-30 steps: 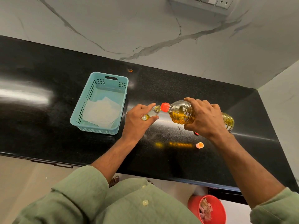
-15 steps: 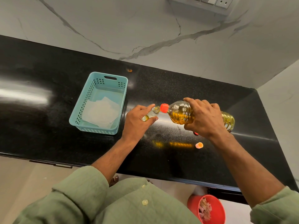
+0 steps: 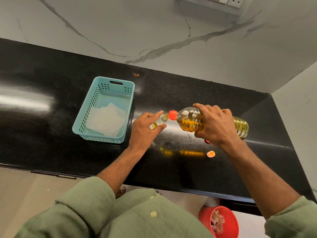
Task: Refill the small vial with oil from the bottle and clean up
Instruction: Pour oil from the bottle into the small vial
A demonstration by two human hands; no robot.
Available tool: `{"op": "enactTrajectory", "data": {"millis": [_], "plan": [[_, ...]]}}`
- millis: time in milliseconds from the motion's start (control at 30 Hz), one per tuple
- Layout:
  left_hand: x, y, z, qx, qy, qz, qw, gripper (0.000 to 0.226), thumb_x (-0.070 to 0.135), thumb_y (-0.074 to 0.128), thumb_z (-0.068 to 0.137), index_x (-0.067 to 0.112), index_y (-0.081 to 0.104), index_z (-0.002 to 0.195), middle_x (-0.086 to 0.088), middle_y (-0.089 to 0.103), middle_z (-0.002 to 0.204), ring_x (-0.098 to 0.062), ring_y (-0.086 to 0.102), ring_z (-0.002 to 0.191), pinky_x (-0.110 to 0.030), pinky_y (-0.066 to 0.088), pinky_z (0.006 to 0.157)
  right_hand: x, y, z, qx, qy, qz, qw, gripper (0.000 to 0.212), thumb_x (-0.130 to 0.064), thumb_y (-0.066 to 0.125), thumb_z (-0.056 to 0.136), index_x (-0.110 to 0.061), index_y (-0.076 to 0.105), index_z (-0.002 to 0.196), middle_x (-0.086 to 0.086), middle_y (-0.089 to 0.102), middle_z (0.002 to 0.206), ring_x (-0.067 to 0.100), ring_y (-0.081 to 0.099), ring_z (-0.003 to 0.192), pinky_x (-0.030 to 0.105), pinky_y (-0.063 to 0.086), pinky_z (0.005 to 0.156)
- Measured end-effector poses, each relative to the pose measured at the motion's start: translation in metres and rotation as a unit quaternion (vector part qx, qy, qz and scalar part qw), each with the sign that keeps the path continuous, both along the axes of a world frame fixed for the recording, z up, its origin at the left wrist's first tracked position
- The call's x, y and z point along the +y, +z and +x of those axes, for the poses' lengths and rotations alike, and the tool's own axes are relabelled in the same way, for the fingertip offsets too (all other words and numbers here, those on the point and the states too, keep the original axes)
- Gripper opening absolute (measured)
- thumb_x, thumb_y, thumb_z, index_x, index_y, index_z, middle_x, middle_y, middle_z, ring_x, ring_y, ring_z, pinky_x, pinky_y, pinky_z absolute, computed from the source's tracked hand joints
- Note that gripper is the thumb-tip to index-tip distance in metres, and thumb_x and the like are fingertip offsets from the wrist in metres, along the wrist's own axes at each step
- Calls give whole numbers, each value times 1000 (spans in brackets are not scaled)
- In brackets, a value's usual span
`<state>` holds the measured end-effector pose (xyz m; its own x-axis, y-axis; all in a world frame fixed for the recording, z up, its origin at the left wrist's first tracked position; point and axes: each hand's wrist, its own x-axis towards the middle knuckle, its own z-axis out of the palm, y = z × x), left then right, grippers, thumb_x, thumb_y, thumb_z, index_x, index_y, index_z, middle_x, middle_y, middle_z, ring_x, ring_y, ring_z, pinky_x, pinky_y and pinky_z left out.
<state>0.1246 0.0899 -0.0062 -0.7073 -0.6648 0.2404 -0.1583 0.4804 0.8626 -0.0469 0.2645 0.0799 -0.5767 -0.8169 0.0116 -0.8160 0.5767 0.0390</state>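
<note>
Little has changed since the earlier frames: both hands hold the same pose over the black polished stone counter [image 3: 51, 79], and the bottle's neck has only crept a touch closer to the vial.

The left hand [image 3: 145, 129] has its fingers and thumb curled round the small clear glass vial [image 3: 158, 121], which is tilted with its open mouth toward 2 o'clock; a little yellow oil shows at its lower end. The right hand [image 3: 217, 125] grips from above the large clear plastic bottle of golden oil [image 3: 190, 121], held nearly on its side, base toward 3 o'clock. Its red neck ring [image 3: 172, 115] points toward 9 o'clock and meets the vial's mouth, as it did half a second ago. Whether oil is flowing cannot be told.

On the counter at 5 o'clock from the bottle's neck lies a small orange cap [image 3: 211, 154], where it lay before, with yellow reflections of the oil stretching from it toward 9 o'clock. A bit of red shows just under the right hand, too hidden to identify.

At 9 o'clock from the left hand stands the light blue perforated plastic basket [image 3: 89, 107], unmoved, with white paper tissue [image 3: 107, 120] lying flat inside it. Below the counter edge, at 5 o'clock in the view, is a red bucket [image 3: 229, 225] holding scraps.
</note>
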Motion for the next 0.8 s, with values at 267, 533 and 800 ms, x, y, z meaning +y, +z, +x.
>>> {"op": "enactTrajectory", "data": {"millis": [267,533,800], "plan": [[0,0,0,2,-4,18,1000,57,24,84,81,24,64,135,5,65,98,-7,64,85,-14,51,75,-1,0,1,4,-1,3,1000,103,-53,83,69,-32,28,153,-1,55,139,24,49,125,47,34,102],[1,0,0,2,-2,21,1000,59,25,83,82,27,60,136,4,67,102,-7,65,89,-16,53,78,-1,-2,0,10,1,3,1000,103,-53,84,69,-30,30,153,1,56,138,25,51,124,48,36,102],[1,-3,-1,3,4,27,1000,58,27,84,81,24,63,135,5,68,105,-9,67,94,-19,56,83,-1,-2,-1,17,6,3,1000,103,-53,83,70,-30,29,154,-1,56,136,24,51,123,47,36,101]]}}
